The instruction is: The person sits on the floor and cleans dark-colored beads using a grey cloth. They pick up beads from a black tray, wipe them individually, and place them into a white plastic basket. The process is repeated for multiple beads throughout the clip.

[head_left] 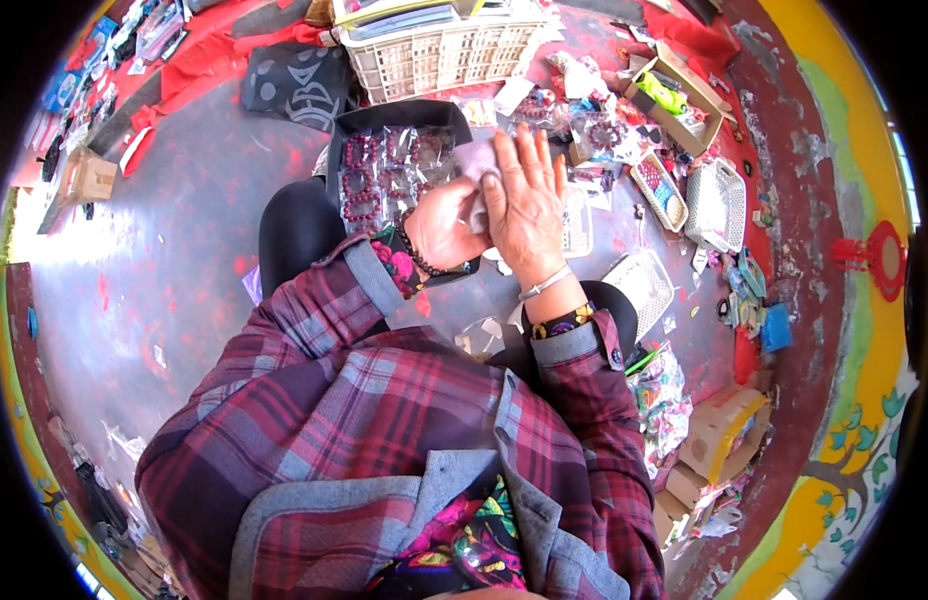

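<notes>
My left hand (446, 225) is closed around a crumpled pale pinkish-white thing (474, 160), which looks like soft cloth or tissue; most of its fingers are hidden. My right hand (527, 195) lies against the side of that thing, its fingers stretched out straight and pointing away from me. Both hands are over the right edge of a black tray (336, 185). Inside the tray, dark red bead bracelets (362, 190) lie in rows in clear bags.
A large cream plastic crate (449, 60) stands beyond the tray, beside a dark grey bag (296, 85). To the right are an open cardboard box (674, 120), a small basket of coloured beads (661, 190) and white baskets (717, 205). Cardboard boxes (722, 435) stand at lower right.
</notes>
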Demonstrator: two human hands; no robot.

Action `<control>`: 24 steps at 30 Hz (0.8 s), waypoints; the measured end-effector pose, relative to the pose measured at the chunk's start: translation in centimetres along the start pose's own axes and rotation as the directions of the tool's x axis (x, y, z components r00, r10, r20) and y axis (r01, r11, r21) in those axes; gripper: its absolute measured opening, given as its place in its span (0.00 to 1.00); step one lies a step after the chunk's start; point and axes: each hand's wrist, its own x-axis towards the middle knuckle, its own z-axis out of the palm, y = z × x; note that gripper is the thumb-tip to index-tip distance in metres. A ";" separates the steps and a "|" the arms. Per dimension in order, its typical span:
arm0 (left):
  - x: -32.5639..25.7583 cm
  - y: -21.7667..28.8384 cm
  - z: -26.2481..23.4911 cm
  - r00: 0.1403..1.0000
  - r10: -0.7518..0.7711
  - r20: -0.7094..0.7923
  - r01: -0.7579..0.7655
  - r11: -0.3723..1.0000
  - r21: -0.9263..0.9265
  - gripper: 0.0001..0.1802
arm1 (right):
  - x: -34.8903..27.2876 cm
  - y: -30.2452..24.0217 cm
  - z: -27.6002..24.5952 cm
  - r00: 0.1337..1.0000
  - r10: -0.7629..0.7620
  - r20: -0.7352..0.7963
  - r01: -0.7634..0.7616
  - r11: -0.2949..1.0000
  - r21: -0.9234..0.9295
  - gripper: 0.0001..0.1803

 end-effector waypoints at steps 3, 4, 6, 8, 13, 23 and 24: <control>0.4 0.4 -1.7 0.999 -0.043 0.034 0.042 0.999 0.023 0.21 | 0.8 1.2 1.0 0.996 0.081 -0.034 -0.077 0.991 0.109 0.26; 0.2 0.8 -2.2 0.992 -0.069 0.103 0.066 0.997 0.031 0.22 | 1.2 1.8 1.2 0.992 0.065 -0.111 -0.057 0.995 0.076 0.24; -0.4 1.2 -0.6 0.992 -0.097 0.076 0.089 0.991 0.103 0.21 | 1.9 3.0 0.9 0.949 0.315 -0.004 -0.296 0.896 0.332 0.22; -0.8 1.5 0.6 0.992 -0.114 0.044 0.108 0.985 0.134 0.23 | 2.3 4.3 0.8 0.874 0.482 0.057 -0.448 0.757 0.476 0.21; -0.8 2.8 0.7 0.989 -0.050 0.141 0.039 0.996 0.084 0.23 | 1.8 7.7 1.6 0.739 0.660 0.136 -0.562 0.493 0.665 0.19; -1.1 3.1 1.3 0.968 -0.082 0.239 0.066 0.995 0.074 0.28 | 1.1 7.8 0.6 0.691 0.712 0.122 -0.332 0.162 0.929 0.16; -0.9 2.9 0.8 0.959 -0.071 0.274 0.050 0.995 0.081 0.30 | 1.2 7.8 0.4 0.693 0.705 0.152 -0.326 0.119 0.938 0.15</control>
